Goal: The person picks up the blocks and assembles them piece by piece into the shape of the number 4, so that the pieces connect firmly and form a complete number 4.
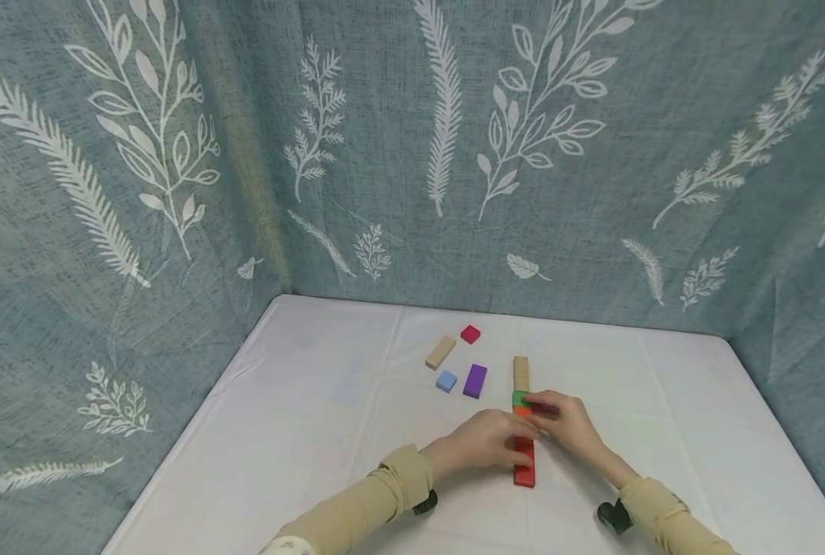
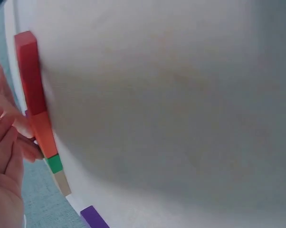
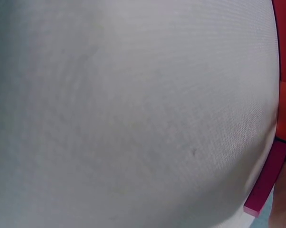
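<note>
A straight row of blocks lies on the table: a natural wood block (image 1: 520, 371) farthest, then a green block (image 1: 520, 398), an orange block (image 1: 522, 412) and red at the near end (image 1: 524, 475). My right hand (image 1: 574, 425) pinches a magenta block (image 3: 267, 178) right beside the green and orange part. From the other side my left hand (image 1: 485, 441) reaches over the row, fingers relaxed and thumb over the red part. Its fingertips overlap those of the right hand in the head view. The left wrist view shows the orange block (image 2: 43, 135) between red and green.
Left of the row lie a purple block (image 1: 475, 381), a light blue block (image 1: 446, 381), a second natural wood block (image 1: 440, 351) and a crimson block (image 1: 470, 334). A white cloth covers the table (image 1: 301, 370). Patterned blue-green curtains (image 1: 385, 154) hang along its back and sides.
</note>
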`<state>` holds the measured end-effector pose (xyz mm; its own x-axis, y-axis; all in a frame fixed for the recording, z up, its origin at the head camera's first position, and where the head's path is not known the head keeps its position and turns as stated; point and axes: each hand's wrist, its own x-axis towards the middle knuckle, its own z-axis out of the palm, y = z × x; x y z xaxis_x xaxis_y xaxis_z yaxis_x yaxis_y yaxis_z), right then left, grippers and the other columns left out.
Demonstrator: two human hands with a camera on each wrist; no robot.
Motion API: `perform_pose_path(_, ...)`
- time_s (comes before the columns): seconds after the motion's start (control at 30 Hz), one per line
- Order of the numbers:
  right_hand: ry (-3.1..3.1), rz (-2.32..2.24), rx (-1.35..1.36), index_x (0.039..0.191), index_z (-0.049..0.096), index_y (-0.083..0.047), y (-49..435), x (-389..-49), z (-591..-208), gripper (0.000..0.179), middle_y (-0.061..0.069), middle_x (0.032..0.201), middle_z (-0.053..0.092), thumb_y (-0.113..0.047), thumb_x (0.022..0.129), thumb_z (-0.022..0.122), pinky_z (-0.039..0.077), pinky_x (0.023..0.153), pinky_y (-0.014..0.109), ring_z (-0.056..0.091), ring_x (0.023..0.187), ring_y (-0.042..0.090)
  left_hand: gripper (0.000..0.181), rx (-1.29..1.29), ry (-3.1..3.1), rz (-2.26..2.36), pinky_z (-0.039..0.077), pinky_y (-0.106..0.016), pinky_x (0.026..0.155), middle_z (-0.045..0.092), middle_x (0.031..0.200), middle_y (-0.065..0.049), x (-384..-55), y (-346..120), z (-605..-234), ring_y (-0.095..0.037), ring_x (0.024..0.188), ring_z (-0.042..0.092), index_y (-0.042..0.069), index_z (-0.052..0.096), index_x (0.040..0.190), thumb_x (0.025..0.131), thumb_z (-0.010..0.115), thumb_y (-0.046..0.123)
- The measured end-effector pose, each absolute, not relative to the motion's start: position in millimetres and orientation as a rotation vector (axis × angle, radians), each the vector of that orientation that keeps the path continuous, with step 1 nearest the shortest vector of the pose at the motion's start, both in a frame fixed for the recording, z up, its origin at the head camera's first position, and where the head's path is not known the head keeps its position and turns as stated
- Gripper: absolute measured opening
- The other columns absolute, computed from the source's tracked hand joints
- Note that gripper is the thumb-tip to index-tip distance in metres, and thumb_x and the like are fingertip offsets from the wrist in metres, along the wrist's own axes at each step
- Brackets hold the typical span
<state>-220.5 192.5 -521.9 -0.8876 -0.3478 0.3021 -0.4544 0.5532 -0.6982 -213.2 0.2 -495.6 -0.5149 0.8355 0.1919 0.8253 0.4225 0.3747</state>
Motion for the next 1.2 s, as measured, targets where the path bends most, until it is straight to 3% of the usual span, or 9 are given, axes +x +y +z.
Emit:
perform_pose_path(0.33, -2.616, 1.248, 0.696, 0.103, 0.065, -0.002, 191.6, -219.7, -521.7, 0.031, 0.008, 0.097, 0.066, -0.001, 0.072, 0.071, 0.053, 0.074, 0.029, 0.063, 0.087, 0.022, 0.04, 1.359, 2.651, 1.126, 0.038, -0.01, 0.09, 0.061, 0.115, 0.006, -220.6, -10.8, -477.2, 0.002, 0.109, 0.05, 0.015, 0.061, 0.116, 0.08, 0.066, 0.032)
perform_pose_path(0.93, -2.688, 1.268, 0.656, 0.105, 0.065, -0.003, 191.8, -222.3, -521.3, 0.032, 0.009, 0.101, 0.065, -0.006, 0.074, 0.071, 0.052, 0.077, 0.03, 0.062, 0.092, 0.022, 0.043, 0.963, 2.873, 1.302, 0.045, -0.025, 0.089, 0.063, 0.112, 0.0, -257.2, -46.4, -436.3, -0.013, 0.103, 0.057, 0.011, 0.062, 0.113, 0.077, 0.07, 0.033)
perform_pose_path(1.2, -2.699, 1.262, 0.641, 0.106, 0.064, -0.003, 192.8, -223.6, -522.7, 0.033, 0.009, 0.102, 0.065, -0.007, 0.074, 0.071, 0.051, 0.078, 0.03, 0.061, 0.093, 0.022, 0.045, 0.867, 2.894, 1.348, 0.044, -0.03, 0.091, 0.062, 0.113, -0.003, -266.8, -54.8, -445.4, -0.017, 0.106, 0.056, 0.006, 0.062, 0.113, 0.077, 0.07, 0.03)
